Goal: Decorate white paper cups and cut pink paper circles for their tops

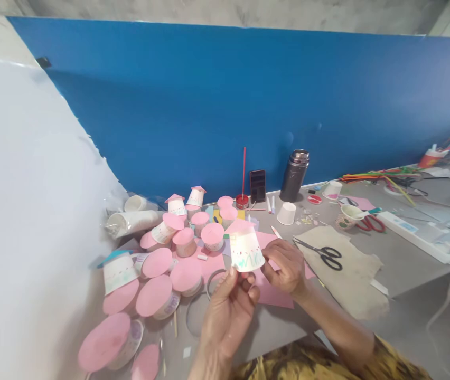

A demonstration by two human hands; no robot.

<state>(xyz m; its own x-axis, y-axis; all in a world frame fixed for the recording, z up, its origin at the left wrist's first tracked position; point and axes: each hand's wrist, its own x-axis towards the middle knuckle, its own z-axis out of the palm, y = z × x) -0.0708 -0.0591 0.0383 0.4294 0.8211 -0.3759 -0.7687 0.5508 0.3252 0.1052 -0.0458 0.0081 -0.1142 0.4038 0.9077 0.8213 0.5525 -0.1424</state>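
A white paper cup (244, 250), upside down with a pink paper cone roof, is held up over the table. Red dots and green marks run round its side. My left hand (231, 309) grips its lower rim from below, thumb in front and fingers behind. At the cup's right side my right hand (286, 264) is closed, its curled fingertips at the rim. Beneath the hands lies a pink paper sheet (276, 295). To the left stand and lie several similar cups with pink paper tops, such as a tilted cup (163, 231) and a cup with a blue top (120, 272).
Black-handled scissors (330, 256) lie on a beige cloth (352, 285) to the right. Behind stand a dark thermos (294, 177), a phone (258, 186) and a white cup (286, 214). Farther right are a power strip (419, 237) and red-handled scissors (373, 223). A blue partition (209, 105) closes the back.
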